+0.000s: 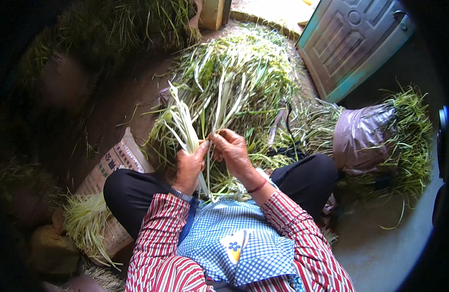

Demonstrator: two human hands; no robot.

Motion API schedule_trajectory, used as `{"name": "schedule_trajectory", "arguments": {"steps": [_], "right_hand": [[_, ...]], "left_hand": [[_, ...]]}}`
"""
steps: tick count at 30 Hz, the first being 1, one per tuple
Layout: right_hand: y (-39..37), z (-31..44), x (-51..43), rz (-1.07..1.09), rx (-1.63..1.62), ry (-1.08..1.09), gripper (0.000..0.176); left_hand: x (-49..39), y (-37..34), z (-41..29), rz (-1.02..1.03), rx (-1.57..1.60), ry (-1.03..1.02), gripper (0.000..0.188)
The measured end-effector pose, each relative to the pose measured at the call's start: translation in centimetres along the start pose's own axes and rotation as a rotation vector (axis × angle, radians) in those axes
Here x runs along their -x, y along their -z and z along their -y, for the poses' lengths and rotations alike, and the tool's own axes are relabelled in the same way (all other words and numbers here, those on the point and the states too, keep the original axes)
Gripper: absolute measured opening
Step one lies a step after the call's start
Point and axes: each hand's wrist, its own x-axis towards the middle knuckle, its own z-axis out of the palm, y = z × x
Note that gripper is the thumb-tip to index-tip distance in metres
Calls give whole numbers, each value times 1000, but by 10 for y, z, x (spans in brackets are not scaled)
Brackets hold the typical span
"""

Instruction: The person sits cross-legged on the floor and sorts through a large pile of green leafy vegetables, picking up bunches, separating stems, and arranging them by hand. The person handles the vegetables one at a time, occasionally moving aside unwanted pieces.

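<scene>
My left hand [189, 164] is closed around a bunch of pale, whitish-green stalks [186, 126], which fan out above it, with some ends hanging below towards the apron. Close beside it, my right hand [230, 149] pinches a thin leaf or stalk between thumb and forefinger, near the left thumb. A loose stalk [208, 171] hangs between the hands. Beyond them spreads a large heap of green leafy stalks [242, 73] on the floor. A blue checked apron [235, 233] covers my lap.
On the left, pale trimmed stalks [87, 219] lie on a printed woven sack [109, 164]. At right is a bundle of greens wrapped in purplish plastic [363, 135]. A panelled door [348, 40] stands open at the upper right. More greens [137, 22] are piled at the upper left.
</scene>
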Motion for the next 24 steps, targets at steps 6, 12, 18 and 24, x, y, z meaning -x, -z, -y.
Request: {"name": "schedule_trajectory", "arguments": {"steps": [6, 12, 18, 24], "right_hand": [[5, 16, 5, -49, -78, 8, 17], [41, 69, 0, -153, -86, 168, 16], [89, 117, 8, -148, -131, 342, 18], [120, 147, 18, -194, -233, 499, 20]], "left_hand": [[-10, 13, 8, -90, 42, -13, 15], [-28, 40, 22, -206, -29, -120, 13], [-37, 56, 21, -279, -81, -133, 12], [-42, 68, 23, -384, -78, -159, 14]]}}
